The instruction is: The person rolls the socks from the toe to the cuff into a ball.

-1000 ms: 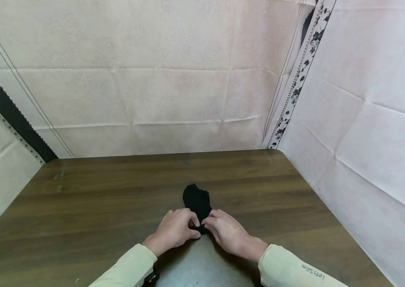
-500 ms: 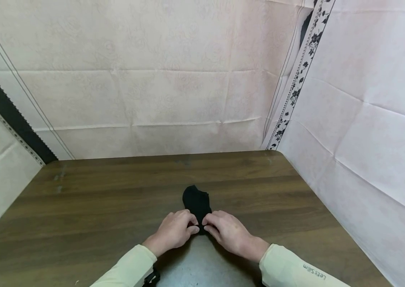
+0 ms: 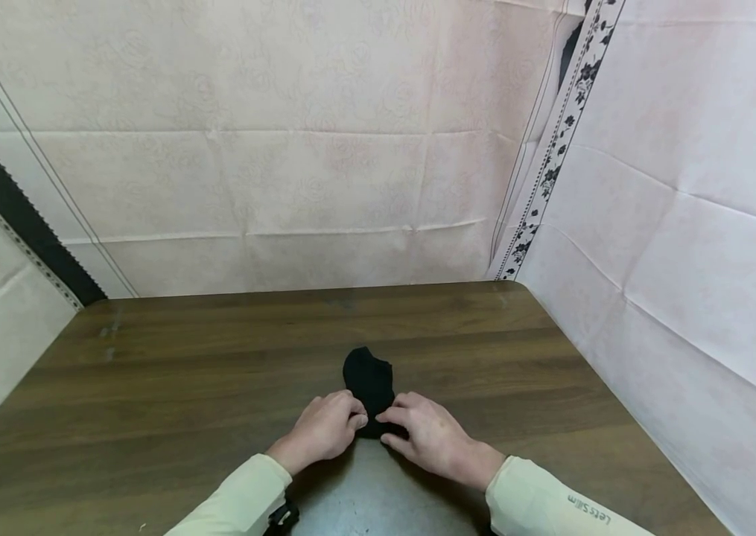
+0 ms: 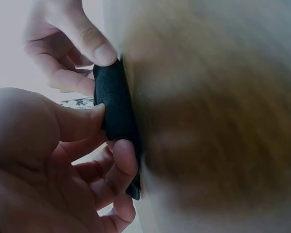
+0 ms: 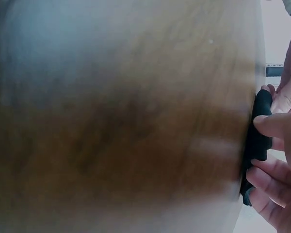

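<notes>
Brown table [image 3: 203, 372] with a black cloth [image 3: 369, 378] at lower centre

Pale sheets [image 3: 317, 179] hung across the top of the frame and down both sides, with a floral border [image 3: 558, 149] at upper right and a dark strip [image 3: 22, 216] at left. The cloth lay on the table below the middle of the frame, its flat end pointing up the picture and its lower end between the hands. The left hand [image 3: 324, 428] pinched that lower end from the left, the thumb against a thick, rolled-looking edge in the left wrist view. The right hand [image 3: 434, 439] held it from the right, thumb and fingers on opposite sides of the roll. Light sleeves [image 3: 552, 499] entered from the bottom corners, the right one lettered; a black band [image 3: 282, 516] showed beneath the left.
</notes>
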Demonstrator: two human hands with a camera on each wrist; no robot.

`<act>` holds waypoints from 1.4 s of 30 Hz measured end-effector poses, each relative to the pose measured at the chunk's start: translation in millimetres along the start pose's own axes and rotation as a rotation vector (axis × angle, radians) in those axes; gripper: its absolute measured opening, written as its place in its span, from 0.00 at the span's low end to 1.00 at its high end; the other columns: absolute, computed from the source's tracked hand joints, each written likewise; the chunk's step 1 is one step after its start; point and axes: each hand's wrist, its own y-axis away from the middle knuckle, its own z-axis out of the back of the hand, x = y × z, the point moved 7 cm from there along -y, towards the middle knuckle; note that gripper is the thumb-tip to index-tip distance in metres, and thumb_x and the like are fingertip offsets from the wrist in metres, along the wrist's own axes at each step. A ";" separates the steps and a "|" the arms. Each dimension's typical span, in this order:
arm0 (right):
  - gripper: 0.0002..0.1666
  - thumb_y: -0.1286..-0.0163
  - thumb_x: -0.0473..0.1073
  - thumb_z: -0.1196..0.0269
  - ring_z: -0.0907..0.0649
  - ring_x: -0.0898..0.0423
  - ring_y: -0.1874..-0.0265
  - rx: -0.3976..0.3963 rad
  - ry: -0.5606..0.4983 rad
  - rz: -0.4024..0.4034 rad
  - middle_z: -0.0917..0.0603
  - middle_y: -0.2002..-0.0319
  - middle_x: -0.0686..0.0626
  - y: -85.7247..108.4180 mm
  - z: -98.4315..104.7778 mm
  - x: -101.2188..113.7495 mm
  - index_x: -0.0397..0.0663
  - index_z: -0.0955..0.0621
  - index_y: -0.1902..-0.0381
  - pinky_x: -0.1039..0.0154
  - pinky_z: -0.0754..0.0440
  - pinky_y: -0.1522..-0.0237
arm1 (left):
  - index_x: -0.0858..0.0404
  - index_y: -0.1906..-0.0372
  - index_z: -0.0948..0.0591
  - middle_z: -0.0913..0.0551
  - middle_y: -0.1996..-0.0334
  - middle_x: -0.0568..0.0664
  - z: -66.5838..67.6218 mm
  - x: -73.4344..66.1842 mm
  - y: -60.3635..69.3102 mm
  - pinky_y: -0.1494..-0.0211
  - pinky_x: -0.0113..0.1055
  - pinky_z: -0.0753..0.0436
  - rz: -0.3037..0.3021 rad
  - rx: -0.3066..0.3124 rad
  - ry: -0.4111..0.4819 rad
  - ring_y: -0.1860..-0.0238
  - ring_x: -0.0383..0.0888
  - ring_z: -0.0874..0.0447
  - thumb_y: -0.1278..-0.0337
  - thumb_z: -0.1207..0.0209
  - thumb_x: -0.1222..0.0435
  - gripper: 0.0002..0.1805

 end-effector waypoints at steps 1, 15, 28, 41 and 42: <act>0.13 0.34 0.48 0.29 0.22 0.61 0.63 0.006 0.004 -0.002 0.20 0.60 0.55 0.0 -0.5 0.0 0.53 0.13 0.53 0.67 0.20 0.59 | 0.57 0.65 0.14 0.26 0.70 0.41 -0.5 0.4 -0.3 0.48 0.51 0.25 0.004 0.002 -0.003 0.64 0.43 0.24 0.33 0.38 0.65 0.05; 0.11 0.30 0.42 0.33 0.24 0.62 0.63 0.020 0.027 0.013 0.22 0.61 0.55 -1.2 -2.5 0.0 0.50 0.13 0.51 0.70 0.22 0.61 | 0.53 0.68 0.18 0.23 0.74 0.39 5.1 5.0 1.8 0.63 0.41 0.25 0.034 -0.034 0.116 0.72 0.38 0.27 0.36 0.34 0.63 0.05; 0.10 0.28 0.38 0.35 0.25 0.59 0.60 0.026 -0.003 -0.018 0.24 0.60 0.54 -2.4 -3.0 -2.2 0.48 0.13 0.51 0.66 0.22 0.56 | 0.53 0.68 0.14 0.25 0.72 0.38 10.0 -3.1 2.6 0.65 0.35 0.26 -0.038 -0.116 0.107 0.71 0.37 0.28 0.47 0.27 0.62 0.06; 0.11 0.27 0.37 0.36 0.24 0.60 0.61 0.053 -0.021 -0.039 0.23 0.62 0.55 -1.8 -5.3 -3.4 0.47 0.14 0.49 0.67 0.22 0.57 | 0.53 0.71 0.17 0.24 0.75 0.38 5.7 -3.7 1.0 0.61 0.39 0.27 -0.020 -0.061 0.042 0.72 0.36 0.28 0.49 0.26 0.62 0.09; 0.11 0.27 0.38 0.36 0.24 0.60 0.62 0.047 -0.022 -0.038 0.23 0.62 0.55 -1.4 -5.2 -3.6 0.47 0.14 0.49 0.67 0.22 0.57 | 0.53 0.71 0.17 0.25 0.75 0.37 5.3 -4.1 1.1 0.60 0.40 0.27 -0.023 -0.054 0.042 0.73 0.36 0.28 0.47 0.27 0.62 0.08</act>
